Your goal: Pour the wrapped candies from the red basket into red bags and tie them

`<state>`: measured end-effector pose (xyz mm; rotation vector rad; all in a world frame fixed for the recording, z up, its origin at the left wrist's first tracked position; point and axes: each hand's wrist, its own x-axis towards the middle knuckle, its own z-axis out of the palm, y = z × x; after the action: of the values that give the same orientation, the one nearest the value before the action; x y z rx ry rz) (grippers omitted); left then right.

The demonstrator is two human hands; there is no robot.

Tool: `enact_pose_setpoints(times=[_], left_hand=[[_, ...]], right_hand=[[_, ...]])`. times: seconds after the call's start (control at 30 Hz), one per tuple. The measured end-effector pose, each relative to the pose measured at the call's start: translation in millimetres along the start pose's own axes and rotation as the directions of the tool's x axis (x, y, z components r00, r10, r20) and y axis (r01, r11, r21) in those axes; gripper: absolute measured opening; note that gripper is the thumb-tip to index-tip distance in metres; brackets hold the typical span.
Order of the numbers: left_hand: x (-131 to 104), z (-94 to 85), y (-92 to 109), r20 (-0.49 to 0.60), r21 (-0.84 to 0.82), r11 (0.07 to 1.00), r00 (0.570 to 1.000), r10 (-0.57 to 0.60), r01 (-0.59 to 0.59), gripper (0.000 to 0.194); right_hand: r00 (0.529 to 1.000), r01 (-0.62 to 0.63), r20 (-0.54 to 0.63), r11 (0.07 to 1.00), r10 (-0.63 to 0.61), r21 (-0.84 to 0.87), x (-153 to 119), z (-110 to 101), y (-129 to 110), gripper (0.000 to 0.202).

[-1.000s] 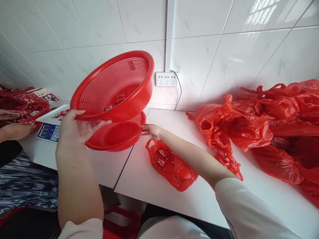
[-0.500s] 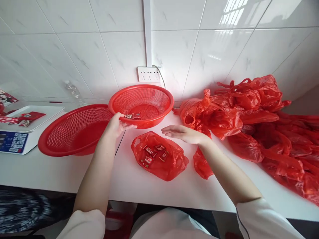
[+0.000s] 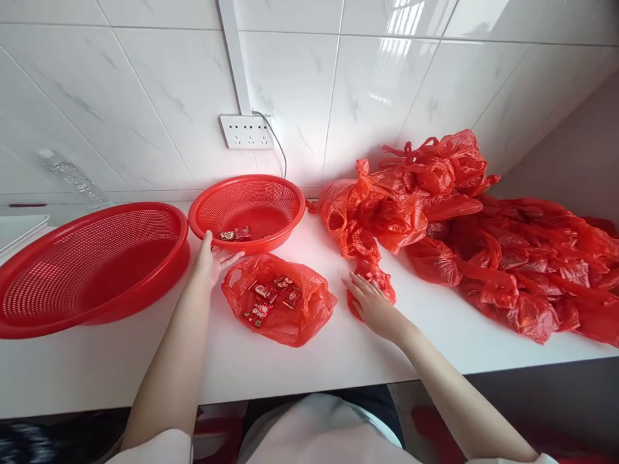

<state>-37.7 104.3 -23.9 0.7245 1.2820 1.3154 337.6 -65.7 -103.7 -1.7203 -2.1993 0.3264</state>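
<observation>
Gaping red bag (image 3: 309,309) on the table (image 3: 261,370) between my hands, long axis roughly left to right. My left hand (image 3: 207,263), the nearer, touches the rim of the smaller basket (image 3: 264,245); whether its grip is closed I cannot tell. My right hand (image 3: 374,309) rests unclenched on a crumpled bag (image 3: 385,287).

What seemed a packing workroom, pale wall tiles (image 3: 290,77) gleamed, plastic bags (image 3: 522,258) lay heaped, mesh baskets (image 3: 116,241) stood on a white table (image 3: 261,374)

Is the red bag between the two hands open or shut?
Open: the red bag gapes at the top, and small wrapped packets show inside.
</observation>
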Motion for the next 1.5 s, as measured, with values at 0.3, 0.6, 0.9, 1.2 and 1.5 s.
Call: enact_pose_setpoints(times=[0.3,0.6,0.9,1.2,1.5], left_hand=[[-77.0,-16.7,-27.4,0.216,0.613,0.775,0.976,0.020,-0.152,0.054],[-120.4,-37.3,-26.6,0.098,0.893,0.414,0.973,0.209,-0.179,0.030],[-151.6,-18.7,38.4,0.030,0.732,0.627,0.933,0.359,-0.265,0.028],[-169.1,64.4,93.9,0.432,-0.008,0.852,0.767,0.475,-0.523,0.054],[-130.8,115.9,53.9,0.601,0.350,0.838,0.786,0.142,-0.419,0.031]], right_hand=[[0.986,-0.084,-0.150,0.995,0.076,-0.053,82.6,-37.8,78.7,0.036],[0.919,0.330,0.137,0.912,-0.369,0.246,20.3,-89.4,-67.3,0.056],[0.803,0.216,-0.595,0.953,-0.050,0.212,53.7,-113.6,-71.7,0.016],[0.707,0.447,-0.701,0.829,-0.097,0.336,87.0,-160.1,-102.6,0.019],[0.689,0.725,-0.472,0.549,-0.551,0.416,109.3,-165.0,-147.6,0.023]])
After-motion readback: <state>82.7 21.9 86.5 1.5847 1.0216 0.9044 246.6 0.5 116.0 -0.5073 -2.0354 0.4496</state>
